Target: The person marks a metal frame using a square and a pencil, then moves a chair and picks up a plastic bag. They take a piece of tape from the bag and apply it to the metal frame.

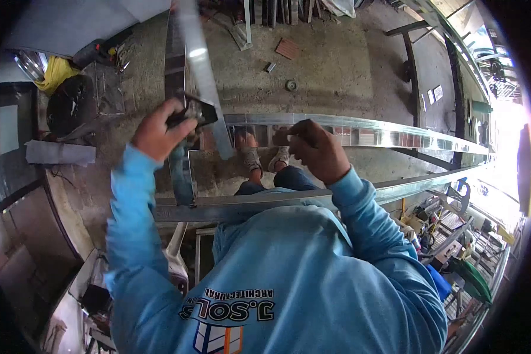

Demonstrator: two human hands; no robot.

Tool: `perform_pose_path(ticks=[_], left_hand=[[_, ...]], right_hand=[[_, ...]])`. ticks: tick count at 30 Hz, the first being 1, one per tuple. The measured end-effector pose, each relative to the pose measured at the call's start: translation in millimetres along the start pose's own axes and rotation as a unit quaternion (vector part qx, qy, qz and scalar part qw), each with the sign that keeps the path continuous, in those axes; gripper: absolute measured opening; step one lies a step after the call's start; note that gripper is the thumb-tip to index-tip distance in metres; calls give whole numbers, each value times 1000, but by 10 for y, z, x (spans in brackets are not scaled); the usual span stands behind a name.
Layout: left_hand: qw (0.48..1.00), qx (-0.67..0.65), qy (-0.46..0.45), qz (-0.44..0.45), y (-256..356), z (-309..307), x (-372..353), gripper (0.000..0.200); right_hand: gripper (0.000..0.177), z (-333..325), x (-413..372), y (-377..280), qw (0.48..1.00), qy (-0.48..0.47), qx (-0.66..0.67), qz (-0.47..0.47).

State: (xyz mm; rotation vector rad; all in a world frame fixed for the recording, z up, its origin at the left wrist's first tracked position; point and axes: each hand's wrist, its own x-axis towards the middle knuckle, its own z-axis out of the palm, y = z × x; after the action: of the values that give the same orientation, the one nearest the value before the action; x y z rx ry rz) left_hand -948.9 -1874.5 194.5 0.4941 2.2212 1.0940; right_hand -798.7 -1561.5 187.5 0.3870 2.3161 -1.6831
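Note:
My left hand [162,130] grips a small black object [193,112] with a flat, angular edge; its exact kind is not clear. Beside it a shiny metal strip [203,71], blurred along its length, runs up toward the top of the view. My right hand [320,152] is closed, fingers curled in, just over a long shiny metal bar [360,135]. Whatever it may hold is hidden. Nearer my body lies a second metal bar [265,203], and a crosswise bar [182,177] passes below my left hand.
My feet [265,158] stand on the concrete floor [336,65] between the bars. A roll of tape [291,85] and a reddish slatted piece [288,49] lie ahead. Cluttered tools and a green item [471,277] fill the right. A yellow cloth [56,74] is at left.

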Motion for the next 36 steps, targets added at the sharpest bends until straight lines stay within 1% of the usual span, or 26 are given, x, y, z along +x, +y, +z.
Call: perform_pose_path(ticks=[2, 4, 6, 7, 8, 9, 10, 11, 12, 13, 14, 15, 16, 18, 19, 20, 22, 23, 24, 26, 27, 29, 31, 33, 36], left_hand=[[986, -101, 122, -48, 256, 224, -400, 40], [941, -247, 228, 28, 280, 661, -649, 32], [906, -359, 222, -7, 271, 1099, -808, 27], [918, -325, 229, 13, -80, 1428, -863, 25], [941, -230, 243, 55, -289, 1677, -878, 25], [950, -134, 265, 95, -500, 1928, -894, 25], [945, 27, 288, 150, -498, 2109, -886, 26], [913, 189, 303, 195, -475, 2272, -860, 28], [917, 160, 319, 179, -452, 2404, -824, 26], [918, 131, 336, 163, -422, 2521, -785, 25], [919, 102, 353, 146, -387, 2638, -742, 25], [928, -121, 350, 37, -340, 2742, -674, 27], [879, -341, 326, -66, -290, 2826, -573, 29], [839, -413, 328, -137, -351, 3070, -352, 35], [881, -271, 369, -121, -524, 3301, -179, 39], [903, -121, 398, -107, -678, 3528, -3, 43], [882, -164, 431, -92, -479, 3561, 176, 52], [827, -353, 431, -80, -300, 3553, 272, 55], [790, -406, 444, -119, -54, 3473, 340, 57], [691, -508, 479, -186, 441, 3308, 476, 63], [682, -487, 505, -208, 416, 3358, 595, 64], [675, -517, 485, -204, 620, 3158, 454, 67], [695, -437, 512, -251, 597, 3151, 445, 67], [695, -473, 504, -198, 589, 3088, 357, 69], [679, -459, 533, -212, 347, 3331, 476, 71]], right_hand=[[20, -95, -74, -73, 998, -18, 55, 24], [20, -81, -88, 12, 1000, -25, 15, -5], [20, -21, -89, 20, 998, -36, -7, -49], [19, 4, -103, -49, 997, -49, -15, -57], [19, 37, -124, -144, 995, -63, -25, -67], [19, 45, -148, -209, 993, -78, -37, -77], [20, 41, -156, -171, 992, -82, -65, -76], [20, 44, -153, -64, 989, -86, -94, -75], [21, 35, -157, -23, 985, -93, -124, -76], [22, 19, -187, -121, 985, -97, -127, -63], [22, -2, -207, -138, 986, -95, -121, -70], [22, -34, -228, -142, 986, -94, -115, -78], [23, -75, -245, -136, 986, -94, -109, -85], [22, -189, -296, -105, 983, -113, -126, -70], [21, -255, -322, -104, 983, -122, -122, -58], [21, -307, -357, -101, 983, -130, -119, -45], [21, -394, -475, -191, 981, -132, -140, -28], [21, -455, -517, -171, 980, -134, -148, -25], [21, -519, -557, -145, 978, -136, -155, -21], [21, -640, -663, -135, 977, -138, -164, 8], [21, -692, -699, -106, 977, -136, -165, 21], [20, -849, -757, 50, 979, -133, -156, 14], [20, -974, -834, 147, 982, -124, -142, 17], [19, -1067, -893, 136, 985, -114, -130, 23], [19, -1181, -878, 219, 982, -103, -149, 49]])
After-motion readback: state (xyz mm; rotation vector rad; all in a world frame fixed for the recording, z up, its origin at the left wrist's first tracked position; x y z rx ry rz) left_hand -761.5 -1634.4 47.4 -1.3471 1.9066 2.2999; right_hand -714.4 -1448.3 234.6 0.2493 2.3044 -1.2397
